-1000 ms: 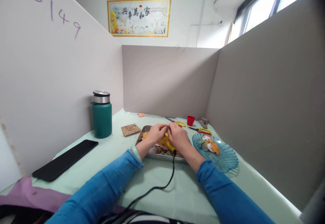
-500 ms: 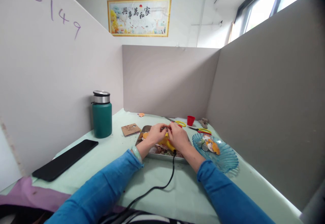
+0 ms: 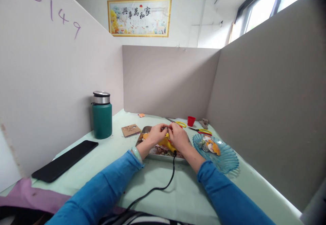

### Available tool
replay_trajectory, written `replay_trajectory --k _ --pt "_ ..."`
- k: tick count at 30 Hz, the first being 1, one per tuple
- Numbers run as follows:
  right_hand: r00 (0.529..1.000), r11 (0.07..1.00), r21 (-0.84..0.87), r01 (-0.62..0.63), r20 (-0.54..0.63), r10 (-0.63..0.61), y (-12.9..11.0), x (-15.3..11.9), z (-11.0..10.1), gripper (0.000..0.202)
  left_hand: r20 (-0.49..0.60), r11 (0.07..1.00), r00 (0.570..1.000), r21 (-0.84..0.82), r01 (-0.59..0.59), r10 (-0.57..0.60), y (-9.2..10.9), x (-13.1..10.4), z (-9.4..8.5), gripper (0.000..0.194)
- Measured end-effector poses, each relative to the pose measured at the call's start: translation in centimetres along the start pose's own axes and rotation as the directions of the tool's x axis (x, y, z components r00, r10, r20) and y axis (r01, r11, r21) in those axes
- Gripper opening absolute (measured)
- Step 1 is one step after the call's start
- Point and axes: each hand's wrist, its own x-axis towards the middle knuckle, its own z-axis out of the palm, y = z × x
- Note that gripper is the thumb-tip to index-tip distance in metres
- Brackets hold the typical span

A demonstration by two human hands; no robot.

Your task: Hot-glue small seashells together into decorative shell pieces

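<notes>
Above a metal tray [image 3: 163,158], my left hand [image 3: 158,134] and my right hand [image 3: 177,136] meet with fingertips pinched together. Whatever sits between them is too small and too covered to name; a dark speck shows there. Under my hands, a yellow glue gun [image 3: 166,143] lies in the tray, its black cord [image 3: 163,188] running toward me. Shells and bits of orange and brown material [image 3: 155,151] fill part of the tray, partly hidden by my hands.
On the right stands a blue glass plate [image 3: 229,160] holding shells [image 3: 212,146]. Behind are yellow-handled pliers [image 3: 203,131], scissors [image 3: 181,124] and a red cup [image 3: 191,121]. A cardboard piece [image 3: 130,130], green bottle [image 3: 102,119] and black phone [image 3: 66,160] lie leftward. Partitions [image 3: 170,82] surround the table.
</notes>
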Motion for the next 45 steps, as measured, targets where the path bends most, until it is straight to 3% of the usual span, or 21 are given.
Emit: replay_trajectory --k 6,17,23,33,45 --pt "1.0 0.999 0.035 0.014 -0.013 -0.014 -0.13 -0.1 -0.16 0.01 -0.05 0.985 0.993 -0.142 0.095 -0.103 0.0 0.09 -0.01 0.022" --pt "0.999 0.998 0.046 0.039 -0.028 -0.038 -0.36 -0.15 -0.33 0.01 -0.044 0.999 0.998 0.023 0.044 -0.043 0.28 -0.18 -0.26 0.02" --pt "0.998 0.997 0.051 0.056 -0.024 -0.055 -0.36 -0.09 -0.4 0.011 -0.099 0.998 0.995 0.058 -0.004 0.01 0.31 -0.39 -0.33 0.02" --pt "0.999 0.993 0.116 0.03 0.016 -0.032 -0.45 -0.03 -0.38 0.01 -0.115 0.996 0.993 0.079 0.051 -0.042 0.3 -0.22 -0.43 0.022" --pt "0.998 0.974 0.225 -0.036 -0.034 0.045 -0.35 -0.09 -0.52 0.012 0.005 0.943 0.989 -0.303 0.139 -0.145 0.49 -0.18 -0.13 0.016"
